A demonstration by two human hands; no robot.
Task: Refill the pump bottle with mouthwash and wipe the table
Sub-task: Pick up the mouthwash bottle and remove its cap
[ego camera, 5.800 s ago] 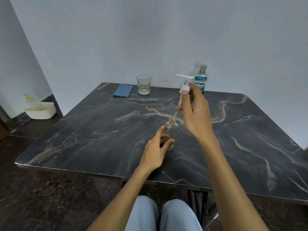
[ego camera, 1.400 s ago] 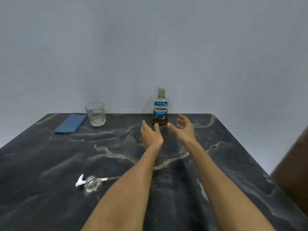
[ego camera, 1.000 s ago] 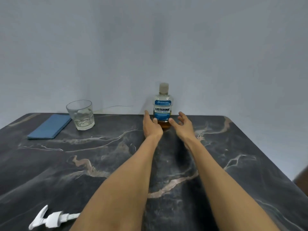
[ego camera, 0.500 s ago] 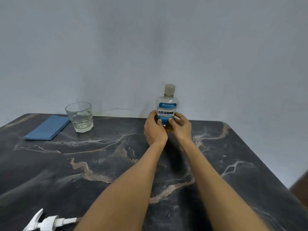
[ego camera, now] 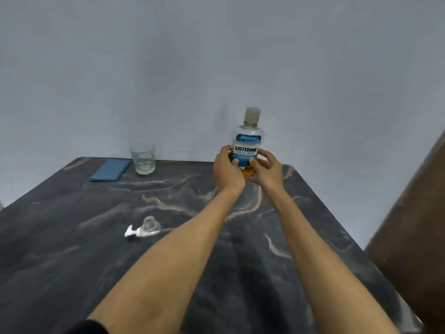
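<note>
- Both hands are up at the far side of the dark marble table (ego camera: 72, 261), wrapped around the mouthwash bottle (ego camera: 248, 138).
- The left hand (ego camera: 227, 171) grips the bottle's lower left side, thumb lying across the front of the label and fingers curled round behind.
- The right hand (ego camera: 266, 171) grips the lower right side the same way, thumb on the label's lower edge, fingers bent around the back.
- The bottle stands upright between the two palms, its pale cap (ego camera: 252, 115) on top and closed.
- Amber liquid shows only in the bottom of the bottle, just under the blue and white label; the upper part looks clear.
- Whether the bottle's base touches the table I cannot tell, since the hands cover it.
- Nearer, to the left of the left forearm, the small clear pump bottle (ego camera: 150, 226) sits on the table with its top open.
- The white pump head (ego camera: 132, 232) lies on its side just beside that bottle, its tube running off to the right; this part is blurred.
- Back near the wall, a drinking glass (ego camera: 143, 159) stands upright with a little clear liquid in it.
- Just left of the glass lies a folded blue cloth (ego camera: 110, 169), flat on the table.
- A brown panel (ego camera: 414, 237) fills the right edge of the view.
</note>
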